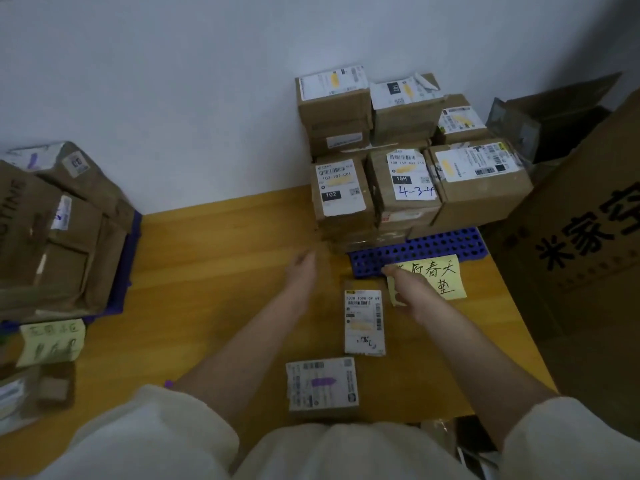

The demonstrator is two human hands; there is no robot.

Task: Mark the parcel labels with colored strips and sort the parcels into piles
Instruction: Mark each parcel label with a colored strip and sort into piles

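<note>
Nearest the camera, a small brown parcel with a purple-striped white label (322,384) is lying on the yellow wooden floor (221,271), between the person's forearms. Just beyond it, a narrow brown parcel with a yellow-marked white label (364,322) is resting flat. Both arms are reaching forward: the left hand (300,268) is hanging with loose fingers, seemingly empty though blurred, while the right hand (407,284) is hovering over a handwritten yellow paper sign (446,277); whether it is gripping anything I cannot tell. Behind, yellow-marked cardboard boxes (408,157) are sitting stacked on a blue perforated plastic pallet (415,249).
</note>
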